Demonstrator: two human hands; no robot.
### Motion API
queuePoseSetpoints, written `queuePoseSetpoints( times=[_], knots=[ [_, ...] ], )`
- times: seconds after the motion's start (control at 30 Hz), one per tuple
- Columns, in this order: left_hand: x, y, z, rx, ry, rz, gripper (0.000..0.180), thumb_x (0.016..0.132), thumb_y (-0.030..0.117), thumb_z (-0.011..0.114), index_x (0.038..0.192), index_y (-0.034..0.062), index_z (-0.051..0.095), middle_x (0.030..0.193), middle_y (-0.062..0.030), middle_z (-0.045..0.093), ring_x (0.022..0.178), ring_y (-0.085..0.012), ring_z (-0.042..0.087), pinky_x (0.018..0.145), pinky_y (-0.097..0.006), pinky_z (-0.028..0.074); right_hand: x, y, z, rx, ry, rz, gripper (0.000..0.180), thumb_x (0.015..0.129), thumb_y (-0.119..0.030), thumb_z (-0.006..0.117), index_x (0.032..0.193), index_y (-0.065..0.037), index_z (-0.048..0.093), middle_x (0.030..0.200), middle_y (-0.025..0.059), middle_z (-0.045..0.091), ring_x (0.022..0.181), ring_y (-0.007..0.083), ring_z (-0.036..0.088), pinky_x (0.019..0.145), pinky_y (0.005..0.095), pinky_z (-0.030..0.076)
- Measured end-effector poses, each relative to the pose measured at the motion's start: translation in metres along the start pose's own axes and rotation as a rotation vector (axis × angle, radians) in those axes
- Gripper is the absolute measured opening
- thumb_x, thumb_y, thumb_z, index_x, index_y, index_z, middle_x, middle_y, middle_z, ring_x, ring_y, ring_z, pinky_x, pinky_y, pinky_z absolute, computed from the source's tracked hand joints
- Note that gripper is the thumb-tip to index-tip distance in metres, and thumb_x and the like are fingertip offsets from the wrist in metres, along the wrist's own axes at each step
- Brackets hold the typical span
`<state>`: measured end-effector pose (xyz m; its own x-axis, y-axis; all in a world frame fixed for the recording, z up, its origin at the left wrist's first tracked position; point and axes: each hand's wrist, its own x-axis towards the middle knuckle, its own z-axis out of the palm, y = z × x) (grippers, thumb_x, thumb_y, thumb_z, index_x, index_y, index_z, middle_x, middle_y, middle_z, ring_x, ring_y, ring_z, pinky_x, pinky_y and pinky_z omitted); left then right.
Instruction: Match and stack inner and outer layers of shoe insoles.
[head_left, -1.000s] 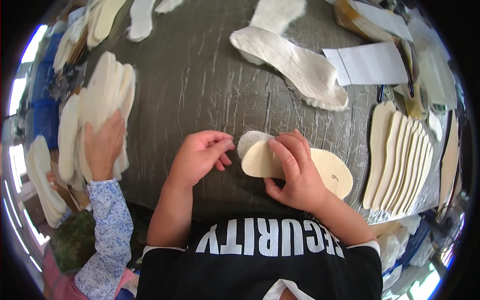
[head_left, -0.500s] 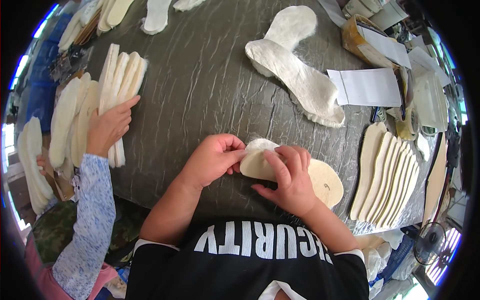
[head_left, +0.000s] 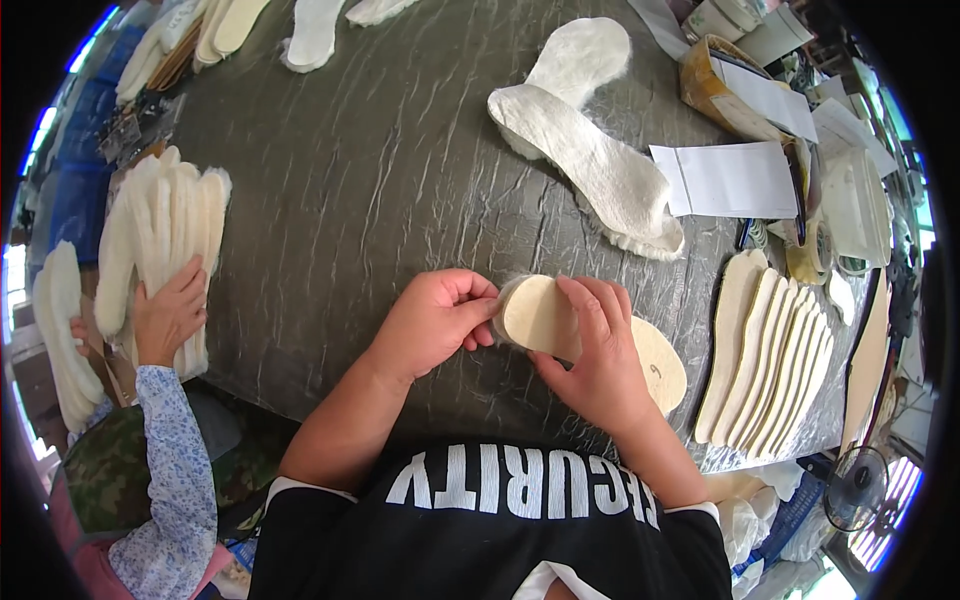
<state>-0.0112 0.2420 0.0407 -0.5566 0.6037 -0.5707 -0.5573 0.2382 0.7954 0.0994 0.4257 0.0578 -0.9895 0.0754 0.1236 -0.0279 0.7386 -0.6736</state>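
My right hand (head_left: 598,335) grips a pale beige insole (head_left: 537,314) over the black-covered table, thumb below and fingers on top. Its rounded left end shows the smooth side, with white fuzz along the rim. A beige end (head_left: 658,368) with a small dark mark shows right of that hand; my fingers hide whether it is the same piece. At the insole's left edge, my left hand (head_left: 445,318) is closed in a pinch by the fuzz. What lies between those fingertips is too small to make out.
Beyond my hands lie two fleecy white insoles (head_left: 590,150). Beige insoles (head_left: 765,350) stand fanned at right, near white paper (head_left: 728,180) and a cardboard box (head_left: 715,85). At left, another person's hand (head_left: 172,312) rests on bundled fleecy insoles (head_left: 165,215).
The insole's left end has tilted and shifted slightly right, its fleece now mostly turned from sight. The other person's hand has moved its bundle left against the other fleecy insoles.
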Motion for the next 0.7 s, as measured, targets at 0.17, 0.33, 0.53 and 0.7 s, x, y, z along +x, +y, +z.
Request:
queuePoseSetpoints(
  times=[0.17,0.33,0.53,0.7],
  knots=[
    [0.002,0.003,0.001,-0.022,-0.012,0.022,0.015,0.096,0.013,0.060,0.097,-0.0012,0.065,0.077,-0.0038,0.065,0.064,-0.0084,0.062,0.056,-0.021,0.048,0.002,0.000,-0.003,-0.012,-0.023,-0.006,0.072,0.062,-0.005,0.079,0.126,-0.001,0.048,0.117,0.0177,0.054,0.107,0.0388,0.051,0.093,0.0471,0.045],
    [0.003,0.006,0.002,-0.015,-0.015,0.025,0.014,0.095,0.011,0.060,0.096,-0.0013,0.065,0.076,-0.0040,0.065,0.064,-0.0087,0.062,0.056,-0.021,0.048,0.002,0.001,-0.003,-0.006,-0.030,0.008,0.071,0.062,-0.005,0.079,0.127,-0.002,0.048,0.117,0.0178,0.053,0.107,0.0389,0.051,0.093,0.0476,0.044],
    [0.001,0.013,0.006,0.067,0.010,0.030,0.013,0.094,0.008,0.058,0.097,-0.0025,0.065,0.077,-0.0043,0.066,0.065,-0.0093,0.062,0.057,-0.022,0.049,0.001,0.005,0.001,-0.004,-0.025,0.025,0.074,0.062,-0.007,0.081,0.128,-0.003,0.047,0.121,0.0184,0.052,0.110,0.0396,0.050,0.095,0.0491,0.043],
    [-0.004,0.012,0.011,0.160,0.033,0.101,0.013,0.095,0.007,0.057,0.097,-0.0029,0.065,0.078,-0.0038,0.066,0.066,-0.0089,0.062,0.059,-0.023,0.049,0.000,0.011,0.008,-0.049,-0.019,-0.014,0.076,0.062,-0.011,0.083,0.128,-0.006,0.046,0.120,0.0166,0.054,0.111,0.0379,0.052,0.095,0.0500,0.040]
  ],
)
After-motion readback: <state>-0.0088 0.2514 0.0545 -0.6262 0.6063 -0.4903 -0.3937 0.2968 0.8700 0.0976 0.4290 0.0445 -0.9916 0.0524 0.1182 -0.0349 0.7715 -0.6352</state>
